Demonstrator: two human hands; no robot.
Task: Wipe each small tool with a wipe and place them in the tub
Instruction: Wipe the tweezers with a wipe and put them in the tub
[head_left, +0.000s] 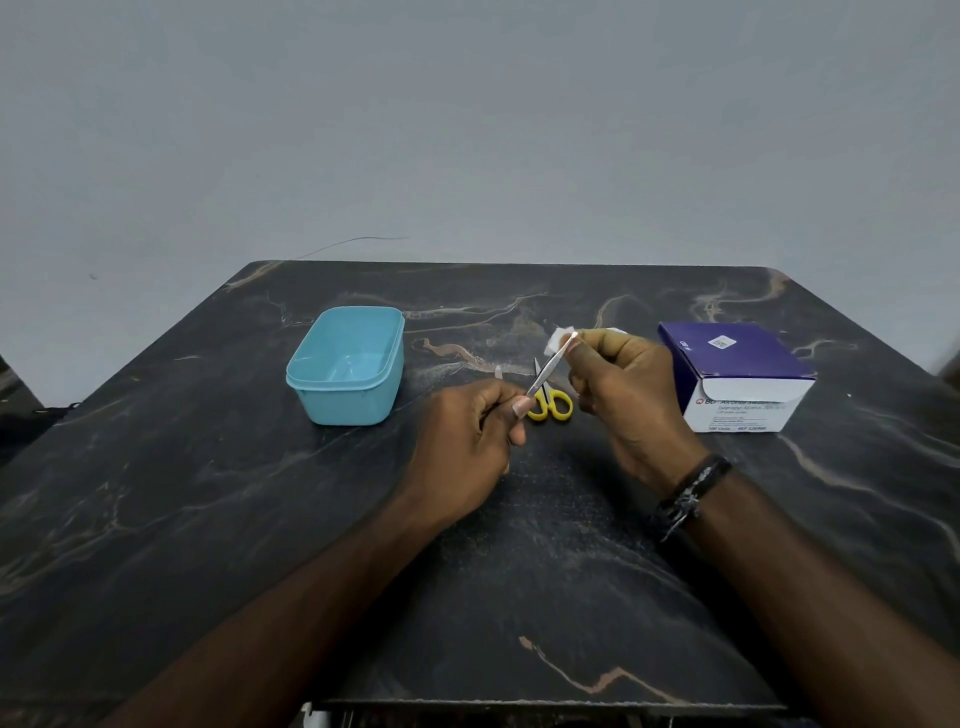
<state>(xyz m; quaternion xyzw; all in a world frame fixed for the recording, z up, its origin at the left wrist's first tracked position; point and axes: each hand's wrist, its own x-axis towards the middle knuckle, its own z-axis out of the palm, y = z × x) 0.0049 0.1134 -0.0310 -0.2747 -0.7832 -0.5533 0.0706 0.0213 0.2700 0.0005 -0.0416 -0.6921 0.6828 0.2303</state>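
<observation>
Tweezers (550, 368) sitting above the table (208, 519), held between both hands, slanting up and to the right. Left hand (470, 441) is pinching the lower end, thumb and curled fingers closing round the metal near the grooved grip. Right hand (623, 395) is pinching a white wipe (557, 340) against the upper tip; a fold of wipe is sticking out past the fingertips to the left. A second scrap of white is showing at the heel of the right hand; cannot tell whether it is the same wipe.

Scissors (549, 397) with yellow handles are lying flat on the table just behind the tweezers, between the two hands, blades pointing away from the person, partly hidden by the tweezers and the left thumb. A small pale thing (498, 371) is lying just left of the scissors' blades; too small to identify.

Tub (347, 364), light blue, is standing open, well left of the scissors and clear of both hands. No tools are showing inside it.

Box (737, 376), purple on top and white on the front, is standing right of the scissors, close to the right hand but not touching it. Front flap is lifting open. Printing on the front is mostly too blurred to read.

Wristband (691, 493), dark, is sitting on the right wrist.
</observation>
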